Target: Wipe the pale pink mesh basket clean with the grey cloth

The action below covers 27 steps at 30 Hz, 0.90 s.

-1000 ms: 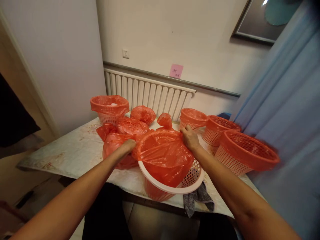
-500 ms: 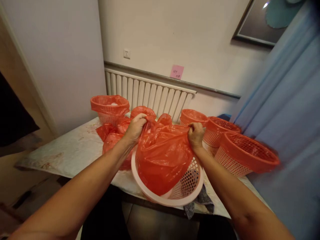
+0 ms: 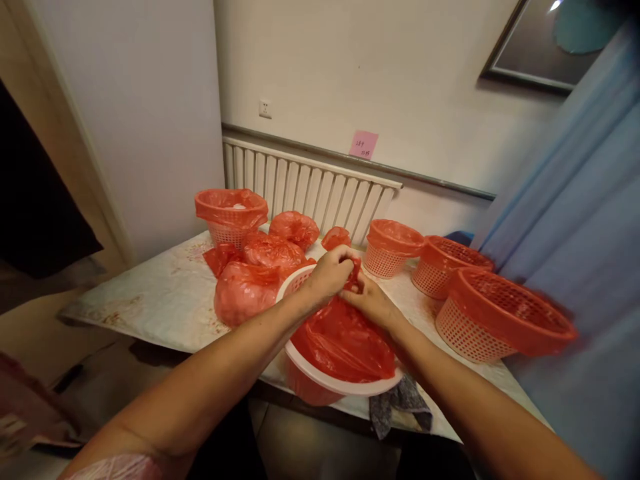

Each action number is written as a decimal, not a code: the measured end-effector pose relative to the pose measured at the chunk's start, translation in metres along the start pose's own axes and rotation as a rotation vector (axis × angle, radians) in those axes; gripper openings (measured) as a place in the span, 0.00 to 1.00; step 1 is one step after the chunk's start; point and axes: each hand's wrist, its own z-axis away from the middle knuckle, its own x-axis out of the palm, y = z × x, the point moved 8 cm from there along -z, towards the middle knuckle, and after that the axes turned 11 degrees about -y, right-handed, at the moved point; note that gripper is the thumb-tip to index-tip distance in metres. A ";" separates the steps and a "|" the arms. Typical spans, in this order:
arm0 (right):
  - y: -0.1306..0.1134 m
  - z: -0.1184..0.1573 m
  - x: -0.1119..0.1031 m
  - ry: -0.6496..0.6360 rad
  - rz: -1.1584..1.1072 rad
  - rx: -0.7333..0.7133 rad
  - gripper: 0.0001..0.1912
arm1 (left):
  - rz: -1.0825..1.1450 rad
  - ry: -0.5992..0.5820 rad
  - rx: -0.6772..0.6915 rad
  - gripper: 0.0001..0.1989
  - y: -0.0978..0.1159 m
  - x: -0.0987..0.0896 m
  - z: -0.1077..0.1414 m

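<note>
A red plastic bag (image 3: 345,343) sits in a white perforated basket (image 3: 345,387) at the table's front edge, its top gathered upward. My left hand (image 3: 334,272) is closed round the bunched neck of the bag. Close against it, my right hand (image 3: 369,299) pinches the same gathered plastic from the right side. The bag's lower part sags inside the basket and looks loose. Part of the basket's far rim is hidden behind my hands and forearms.
Several filled red bags (image 3: 247,293) lie to the left, near a red-lined basket (image 3: 231,217). Along the right stand a small lined basket (image 3: 387,257), a middle one (image 3: 430,277) and a larger one (image 3: 470,330). A grey cloth (image 3: 400,403) hangs over the front edge.
My hands have come together from holding the bag's mouth spread wide. The plastic is now bunched between them and lower in the basket. The view has shifted slightly left.
</note>
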 end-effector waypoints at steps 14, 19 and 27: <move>-0.134 0.003 -0.106 0.185 -0.684 -0.409 0.13 | -0.423 -0.447 -0.071 0.52 -0.008 -0.035 0.036; -0.154 -0.016 -0.077 0.085 -0.588 -0.440 0.12 | -0.307 -0.112 -0.062 0.03 -0.032 -0.029 0.010; -0.110 0.048 -0.155 0.661 -0.023 -0.450 0.30 | 0.018 0.244 0.021 0.10 -0.009 -0.082 -0.004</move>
